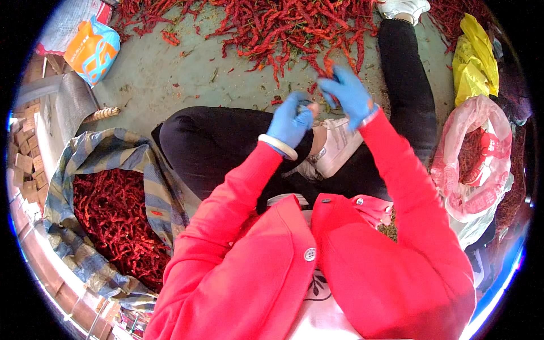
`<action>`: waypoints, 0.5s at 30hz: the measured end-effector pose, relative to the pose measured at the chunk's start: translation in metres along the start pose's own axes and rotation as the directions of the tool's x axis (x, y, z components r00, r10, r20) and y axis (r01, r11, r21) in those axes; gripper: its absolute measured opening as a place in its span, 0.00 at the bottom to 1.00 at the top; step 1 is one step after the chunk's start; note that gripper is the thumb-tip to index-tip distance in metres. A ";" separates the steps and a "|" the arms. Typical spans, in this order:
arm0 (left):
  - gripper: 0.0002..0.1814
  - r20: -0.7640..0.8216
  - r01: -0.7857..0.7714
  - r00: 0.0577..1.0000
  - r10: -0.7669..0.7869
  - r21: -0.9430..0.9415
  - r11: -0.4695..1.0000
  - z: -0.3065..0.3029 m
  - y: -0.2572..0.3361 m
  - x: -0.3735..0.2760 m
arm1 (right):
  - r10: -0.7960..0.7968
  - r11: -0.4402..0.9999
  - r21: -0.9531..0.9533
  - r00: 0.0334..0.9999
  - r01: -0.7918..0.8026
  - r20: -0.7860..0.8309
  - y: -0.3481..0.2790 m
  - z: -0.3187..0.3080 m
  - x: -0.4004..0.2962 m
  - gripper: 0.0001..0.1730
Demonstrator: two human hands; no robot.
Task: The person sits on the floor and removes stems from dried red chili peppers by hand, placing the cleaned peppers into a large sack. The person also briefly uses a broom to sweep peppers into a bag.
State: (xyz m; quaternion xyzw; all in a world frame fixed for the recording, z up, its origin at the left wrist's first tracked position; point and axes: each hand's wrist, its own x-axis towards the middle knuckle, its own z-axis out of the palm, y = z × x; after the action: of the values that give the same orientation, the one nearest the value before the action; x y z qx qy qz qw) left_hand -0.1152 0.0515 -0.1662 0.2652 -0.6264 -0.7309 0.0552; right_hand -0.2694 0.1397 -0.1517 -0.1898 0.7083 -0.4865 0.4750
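My right hand (346, 91), in a blue glove, is at the near edge of a heap of dried red chili peppers (293, 29). A blurred red chili pepper (328, 68) is between its fingers. To the left, just above my folded leg, my left hand (291, 121) wears a blue glove and a pale bangle (278, 145). Its fingers are curled in, and a small dark thing (304, 103) shows at them, too blurred to name. A pinkish patch by these fingertips could be bare skin. The hands are apart.
On the left stands a striped woven sack (59, 212) of chili peppers. An orange and blue bag (91, 53) lies beyond it. At right are a pink plastic bag (450, 170) with reddish contents and a yellow plastic bag (474, 63). My shoe (340, 148) lies below my hands.
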 end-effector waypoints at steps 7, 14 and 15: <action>0.15 0.401 -0.032 0.916 0.006 0.058 0.998 0.035 0.032 -0.033 | 0.088 0.863 0.504 0.987 -0.008 -0.135 0.012 0.007 -0.116 0.06; 0.12 0.664 -0.118 0.744 0.074 0.022 0.993 0.055 0.046 -0.042 | 0.041 0.881 0.466 0.965 0.088 -0.259 0.011 -0.001 -0.168 0.09; 0.12 0.721 -0.161 0.688 0.085 0.038 0.986 0.057 0.052 -0.038 | 0.043 0.842 0.528 0.963 0.109 -0.268 0.002 -0.001 -0.177 0.09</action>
State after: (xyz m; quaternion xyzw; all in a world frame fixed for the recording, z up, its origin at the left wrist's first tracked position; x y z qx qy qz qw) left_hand -0.1220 0.1070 -0.1011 -0.0804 -0.6497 -0.7394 -0.1572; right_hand -0.1859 0.2705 -0.0666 0.0067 0.5976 -0.6949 0.3999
